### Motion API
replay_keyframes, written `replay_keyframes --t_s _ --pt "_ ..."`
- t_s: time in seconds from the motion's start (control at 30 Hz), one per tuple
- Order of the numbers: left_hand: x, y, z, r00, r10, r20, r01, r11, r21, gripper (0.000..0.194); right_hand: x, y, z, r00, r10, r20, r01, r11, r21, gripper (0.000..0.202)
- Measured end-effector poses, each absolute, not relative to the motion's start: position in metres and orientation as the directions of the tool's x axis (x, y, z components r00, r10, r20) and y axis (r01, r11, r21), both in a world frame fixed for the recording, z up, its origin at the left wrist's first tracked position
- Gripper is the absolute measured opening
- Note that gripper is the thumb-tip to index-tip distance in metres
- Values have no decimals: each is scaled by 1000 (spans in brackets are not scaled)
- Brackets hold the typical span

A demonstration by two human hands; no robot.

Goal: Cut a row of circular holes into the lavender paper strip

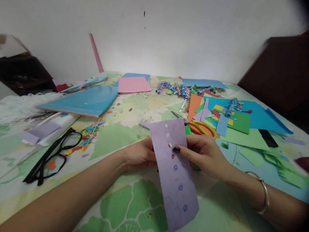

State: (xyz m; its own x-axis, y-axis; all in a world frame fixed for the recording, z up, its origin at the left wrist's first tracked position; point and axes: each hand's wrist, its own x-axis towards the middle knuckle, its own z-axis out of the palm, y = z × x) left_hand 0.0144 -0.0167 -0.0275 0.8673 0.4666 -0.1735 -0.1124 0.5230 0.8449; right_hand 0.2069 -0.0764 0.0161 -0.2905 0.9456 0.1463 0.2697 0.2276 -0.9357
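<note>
A purple paper strip (172, 183) is held up in front of me, tilted slightly. Several round holes run down its upper half, and 3 small circles are drawn in pen below them. My right hand (206, 154) pinches the strip's right edge, thumb on the front beside the holes and fingers behind. My left hand (140, 153) is at the left edge with its fingers curled behind the paper; what they grip is hidden. Just beyond the strip lie scissors (202, 128) with yellow handles, their blades partly apart.
Black glasses (42, 167) lie at left near paper scraps (86, 137). A blue folder (85, 99), white string (22, 105) and pink paper (134, 84) are farther back. Coloured sheets (258, 112), green cuttings (285, 167) and rolled paper pieces (179, 89) spread over the right side.
</note>
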Motion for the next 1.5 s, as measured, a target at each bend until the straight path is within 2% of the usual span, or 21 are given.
replay_keyframes --t_s 0.17,0.3,0.4,0.5,0.67,1.07,1.17,1.27,1.5 --pt "15 -17 -26 869 467 -166 -117 518 847 30 207 -77 17 -309 936 167 277 257 -926 23" --pt "19 -20 -24 872 466 -149 -129 513 849 23 205 -78 17 -311 931 191 266 278 -923 20" --pt "21 -21 -25 869 468 -160 -120 513 850 18 204 -79 18 -320 925 206 324 311 -893 23" --pt "23 -21 -27 857 482 -180 -108 511 853 19 203 -80 19 -329 917 225 388 349 -853 26" --pt "20 -20 -24 838 517 -172 -102 459 883 21 202 -81 19 -321 919 228 373 344 -862 24" --pt "15 -31 -15 747 651 -132 -49 251 967 18 196 -84 18 -193 977 93 184 130 -974 25" --pt "18 -35 -13 719 690 -80 -69 186 980 17 193 -85 19 -129 991 40 107 54 -993 24" --pt "21 -37 -12 708 706 -17 -89 113 990 17 192 -84 19 -139 990 -24 32 -19 -999 25" --pt "23 -36 -14 697 698 163 -74 -155 985 16 193 -82 19 -154 986 -59 -71 -70 -995 21"
